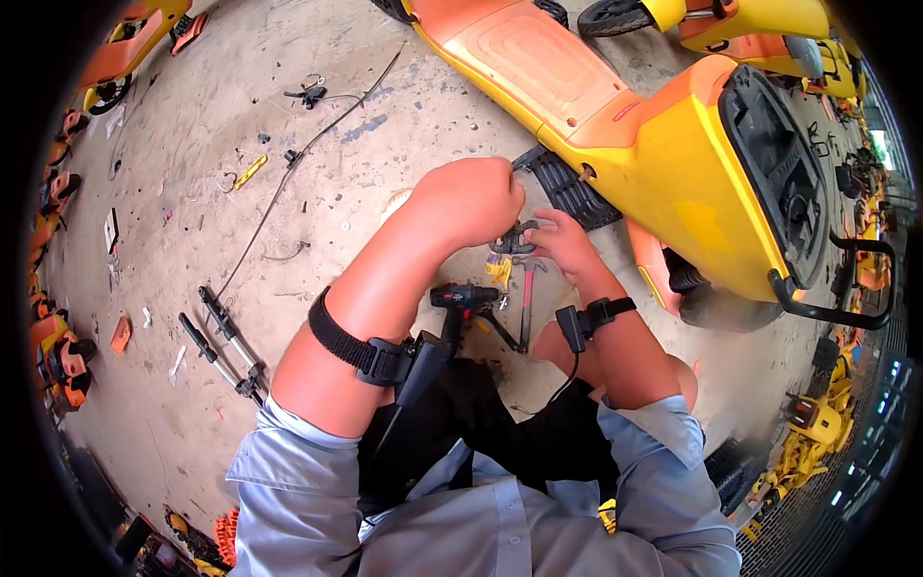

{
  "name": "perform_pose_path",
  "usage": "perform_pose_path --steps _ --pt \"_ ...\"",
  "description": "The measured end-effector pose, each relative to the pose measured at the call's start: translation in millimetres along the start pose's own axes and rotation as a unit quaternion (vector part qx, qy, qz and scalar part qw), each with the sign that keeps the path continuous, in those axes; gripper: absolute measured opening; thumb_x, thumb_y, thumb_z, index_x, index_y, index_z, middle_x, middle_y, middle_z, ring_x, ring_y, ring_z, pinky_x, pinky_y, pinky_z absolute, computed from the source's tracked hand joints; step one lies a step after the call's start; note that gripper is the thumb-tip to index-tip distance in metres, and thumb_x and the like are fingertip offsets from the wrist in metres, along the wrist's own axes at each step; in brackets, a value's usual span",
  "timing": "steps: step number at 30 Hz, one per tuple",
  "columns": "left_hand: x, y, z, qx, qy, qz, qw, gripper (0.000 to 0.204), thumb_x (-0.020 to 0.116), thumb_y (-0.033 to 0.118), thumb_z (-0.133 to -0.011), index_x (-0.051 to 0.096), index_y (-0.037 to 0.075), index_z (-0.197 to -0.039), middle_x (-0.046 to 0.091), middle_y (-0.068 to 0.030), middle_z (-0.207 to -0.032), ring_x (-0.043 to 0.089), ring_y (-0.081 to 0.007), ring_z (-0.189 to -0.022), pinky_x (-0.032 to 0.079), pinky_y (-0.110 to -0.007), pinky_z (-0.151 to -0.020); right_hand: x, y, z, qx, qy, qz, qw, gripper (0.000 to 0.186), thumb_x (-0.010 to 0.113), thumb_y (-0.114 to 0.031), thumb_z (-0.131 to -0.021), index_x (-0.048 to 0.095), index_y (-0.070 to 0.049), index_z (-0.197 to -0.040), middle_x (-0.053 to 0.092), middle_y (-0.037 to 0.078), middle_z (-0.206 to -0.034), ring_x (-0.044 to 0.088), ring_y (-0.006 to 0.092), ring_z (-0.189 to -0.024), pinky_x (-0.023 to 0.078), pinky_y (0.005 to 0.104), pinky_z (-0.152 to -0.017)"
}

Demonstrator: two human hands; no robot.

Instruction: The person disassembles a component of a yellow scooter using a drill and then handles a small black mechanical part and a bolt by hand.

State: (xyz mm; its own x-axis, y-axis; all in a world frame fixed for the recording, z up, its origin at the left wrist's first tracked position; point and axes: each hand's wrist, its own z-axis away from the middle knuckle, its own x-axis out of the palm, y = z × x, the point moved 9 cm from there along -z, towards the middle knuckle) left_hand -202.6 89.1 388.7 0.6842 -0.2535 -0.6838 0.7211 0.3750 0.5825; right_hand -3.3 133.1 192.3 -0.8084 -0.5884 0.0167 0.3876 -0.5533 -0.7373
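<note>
My left hand (469,200) is curled into a fist beside the underside of a yellow and orange scooter (663,183) lying on its side. What the fist grips is hidden under it. Close to its right, my right hand (567,245) has its fingertips bent onto a small black part (516,238), which shows between the two hands. Just beyond them is a black ribbed panel (572,188) at the scooter. Below the hands lie a yellow tool or part (499,268), a hammer (528,296) with a red handle, and a black cordless drill (463,296).
On the concrete floor to the left lie a long black cable (288,173), a yellow cutter-like tool (251,172), a black lever assembly (310,95) and a pair of fork tubes (228,341). More scooters (755,34) stand around. Yellow parts (812,423) are piled at the right.
</note>
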Motion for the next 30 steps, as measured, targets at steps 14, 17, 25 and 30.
perform_pose_path --steps 14,17,25,30 --pt "25.2 60.4 21.6 0.003 0.198 0.364 0.910 0.054 0.047 0.042 -0.106 0.068 -0.005 -0.090 0.063 -0.0243 -0.069 0.067 -0.0374 -0.070 0.051 -0.045 -0.070 6.5 -134.8 174.1 -0.201 0.074 -0.080 0.974 0.046 0.069 -0.026 -0.098 0.052 0.002 -0.129 0.065 0.010 -0.105 0.065 0.0132 -0.089 0.052 0.0260 -0.068" --pt "22.2 80.1 33.8 0.093 0.224 0.318 0.916 0.051 0.048 0.039 -0.107 0.068 -0.004 -0.088 0.063 -0.0249 -0.070 0.065 -0.0376 -0.068 0.051 -0.044 -0.067 3.2 -131.2 178.4 -0.133 0.022 -0.003 0.991 0.051 0.074 -0.044 -0.094 0.060 0.003 -0.108 0.064 0.006 -0.082 0.061 0.0104 -0.064 0.049 0.0246 -0.052" --pt "24.6 99.8 43.7 0.137 0.168 0.383 0.898 0.046 0.051 0.033 -0.109 0.062 0.001 -0.077 0.055 -0.0004 -0.069 0.048 -0.0083 -0.068 0.043 -0.028 -0.063 8.3 -134.5 196.6 -0.140 -0.112 0.114 0.977 0.036 0.076 -0.036 -0.090 0.067 -0.001 -0.092 0.063 0.001 -0.070 0.057 0.0089 -0.060 0.048 0.0276 -0.056" --pt "29.1 102.6 36.4 0.123 0.162 0.374 0.905 0.038 0.058 0.026 -0.104 0.059 0.000 -0.077 0.052 0.0004 -0.066 0.043 -0.0076 -0.065 0.041 -0.030 -0.060 6.1 -140.8 204.6 -0.208 -0.108 0.097 0.967 0.028 0.074 -0.025 -0.088 0.068 0.002 -0.092 0.064 0.001 -0.073 0.056 0.0088 -0.066 0.048 0.0290 -0.062"
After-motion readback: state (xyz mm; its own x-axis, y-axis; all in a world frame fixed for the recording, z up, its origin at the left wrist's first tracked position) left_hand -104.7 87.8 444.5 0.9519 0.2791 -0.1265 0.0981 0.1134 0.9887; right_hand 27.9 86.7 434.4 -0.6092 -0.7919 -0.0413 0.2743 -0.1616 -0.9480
